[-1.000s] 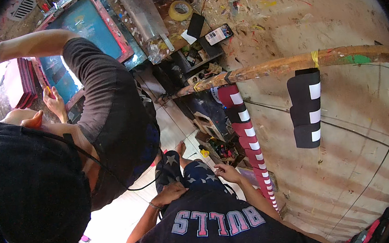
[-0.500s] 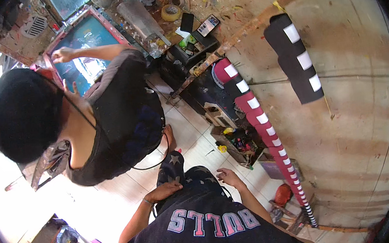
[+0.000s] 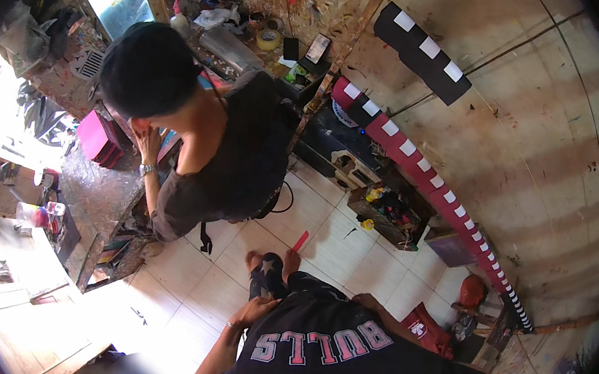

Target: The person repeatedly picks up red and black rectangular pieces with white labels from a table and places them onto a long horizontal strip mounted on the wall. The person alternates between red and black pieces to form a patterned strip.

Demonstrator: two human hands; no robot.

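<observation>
My left hand (image 3: 255, 311) is at the left front of my black shirt (image 3: 332, 371), with its fingers bunched together against my dark star-patterned shorts (image 3: 270, 270). Whatever those fingers may grip is too dark to make out. My right hand (image 3: 365, 300) lies at the shirt's right edge; its fingers are hidden by the cloth and blur. A flat red strip (image 3: 301, 241) is on the tiles beside my foot (image 3: 290, 262). Ahead of me a co-worker (image 3: 217, 152) in a dark shirt and black cap leans over the workbench, one hand (image 3: 149, 145) raised near the head.
On the bench (image 3: 109, 194) sits a stack of magenta sheets (image 3: 99, 138). A tape roll (image 3: 269, 40) and two phones, one dark (image 3: 290, 49), one lit (image 3: 317, 48), lie at the back. A crate of odds and ends (image 3: 389, 214) stands right, below hanging maroon pieces with white patches (image 3: 424, 168).
The co-worker has shifted right in view, covering most of the framed screen, and a hand is now near the head. My right hand has drawn in against my shirt. My view has swung.
</observation>
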